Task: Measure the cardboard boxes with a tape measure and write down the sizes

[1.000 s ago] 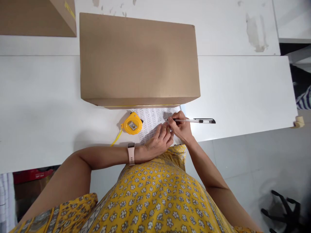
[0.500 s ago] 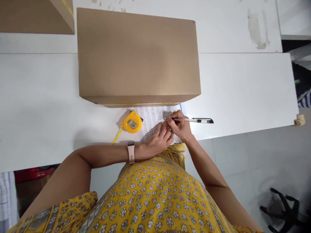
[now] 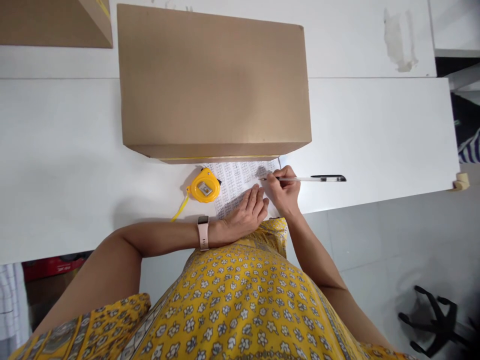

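Between thumb and fingers, my right hand (image 3: 285, 192) grips a clear pen (image 3: 313, 178) with a black end, its tip over a sheet of paper (image 3: 234, 177) covered in rows of small writing. My left hand (image 3: 245, 212) lies flat on the lower part of that sheet, fingers stretched out, a pink-banded watch on the wrist. A yellow tape measure (image 3: 204, 186) rests just left of the paper, its yellow strap trailing toward me. Right behind the sheet stands a large cardboard box (image 3: 213, 80), which hides the paper's far edge.
Part of another cardboard box (image 3: 52, 25) shows at the far left of the white table (image 3: 375, 130). The table's front edge runs close to my body. On the floor at lower right is a black chair base (image 3: 437, 320). A beige corner piece (image 3: 461, 182) sits at the table's right end.
My right hand has shifted slightly right and up with the pen, away from my left fingers. The pen now lies flatter and further right. My left hand stays on the paper.
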The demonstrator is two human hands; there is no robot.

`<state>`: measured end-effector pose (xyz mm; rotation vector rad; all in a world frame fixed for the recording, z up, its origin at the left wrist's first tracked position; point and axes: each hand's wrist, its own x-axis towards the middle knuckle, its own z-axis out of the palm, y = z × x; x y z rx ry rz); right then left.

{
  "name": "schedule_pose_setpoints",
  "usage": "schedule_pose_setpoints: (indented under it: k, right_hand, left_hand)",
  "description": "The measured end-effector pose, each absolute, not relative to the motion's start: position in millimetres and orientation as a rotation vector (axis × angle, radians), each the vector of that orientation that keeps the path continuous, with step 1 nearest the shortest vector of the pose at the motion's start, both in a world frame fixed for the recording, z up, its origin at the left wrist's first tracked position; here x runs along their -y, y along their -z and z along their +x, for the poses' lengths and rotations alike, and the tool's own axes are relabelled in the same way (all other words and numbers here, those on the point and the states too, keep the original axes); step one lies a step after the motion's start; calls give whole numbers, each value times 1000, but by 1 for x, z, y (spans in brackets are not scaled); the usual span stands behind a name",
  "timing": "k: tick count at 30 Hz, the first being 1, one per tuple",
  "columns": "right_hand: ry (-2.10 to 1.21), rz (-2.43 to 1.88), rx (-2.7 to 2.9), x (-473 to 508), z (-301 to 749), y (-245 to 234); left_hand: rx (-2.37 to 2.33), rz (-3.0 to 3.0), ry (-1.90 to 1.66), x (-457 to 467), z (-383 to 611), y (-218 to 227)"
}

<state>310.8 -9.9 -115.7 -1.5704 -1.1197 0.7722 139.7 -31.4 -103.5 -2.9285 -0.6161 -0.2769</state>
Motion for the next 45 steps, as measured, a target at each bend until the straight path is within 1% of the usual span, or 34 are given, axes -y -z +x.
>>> schedule_pose_setpoints:
  k: [4, 6, 11, 19, 22, 26, 28, 34, 38, 45]
  right_hand:
    - [-567, -1572, 789, 10, 314, 121]
    - [-515, -1560, 701, 12, 315, 122]
    - [-534, -1637, 654, 31, 312, 124]
    - [-560, -1741, 601, 69, 285, 115]
    - [-569, -1723, 632, 74, 273, 110]
    - [-742, -1647, 794, 71, 259, 103]
    - [-779, -1624, 879, 65, 256, 101]
    - [-840, -1592, 1104, 49, 261, 107]
    - [-793, -1631, 1202, 51, 259, 110]
    - [-742, -1650, 1252, 49, 254, 109]
  left_hand:
    - [597, -2909, 284, 32, 140, 106]
    - [581, -2895, 265, 31, 141, 104]
    - [583, -2932, 202, 30, 138, 99]
    - [372, -3009, 318, 27, 101, 110]
    - [325, -3010, 379, 23, 89, 113]
    - [322, -3018, 372, 24, 88, 115]
    - [323, -3022, 399, 27, 91, 117]
    - [372, -2975, 526, 34, 93, 119]
    - [369, -2881, 642, 33, 90, 118]
    - [333, -2967, 571, 31, 86, 121]
